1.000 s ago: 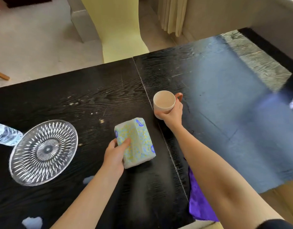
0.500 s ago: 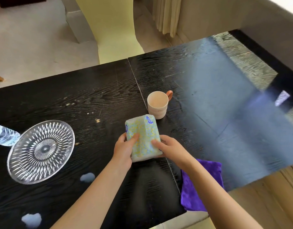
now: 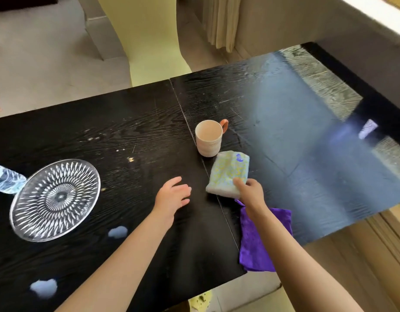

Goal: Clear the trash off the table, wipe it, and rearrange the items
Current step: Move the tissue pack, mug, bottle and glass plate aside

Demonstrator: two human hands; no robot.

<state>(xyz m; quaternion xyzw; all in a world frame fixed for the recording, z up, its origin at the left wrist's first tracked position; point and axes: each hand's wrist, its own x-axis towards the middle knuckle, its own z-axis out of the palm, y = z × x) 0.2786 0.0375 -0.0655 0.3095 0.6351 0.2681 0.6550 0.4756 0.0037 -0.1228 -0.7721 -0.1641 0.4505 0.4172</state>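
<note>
A soft tissue pack (image 3: 228, 173) with a yellow and blue pattern lies on the black table (image 3: 127, 136), just below a cream mug (image 3: 208, 138) with an orange handle. My right hand (image 3: 250, 194) grips the pack's near corner. My left hand (image 3: 173, 195) hovers to the left of the pack with relaxed fingers, holding nothing. A purple cloth (image 3: 257, 242) lies under my right forearm at the table's near edge. Two crumpled white tissue bits (image 3: 118, 231) (image 3: 44, 287) sit on the near left of the table.
A clear cut-glass plate (image 3: 56, 199) sits at the left, with a plastic water bottle (image 3: 5, 181) lying beside it at the frame edge. A pale yellow chair (image 3: 149, 41) stands beyond the far edge. Crumbs speckle the table's middle.
My right hand left the mug, reached the tissue pack and carried it right, beside the mug. My left hand let go of the pack and now hangs free.
</note>
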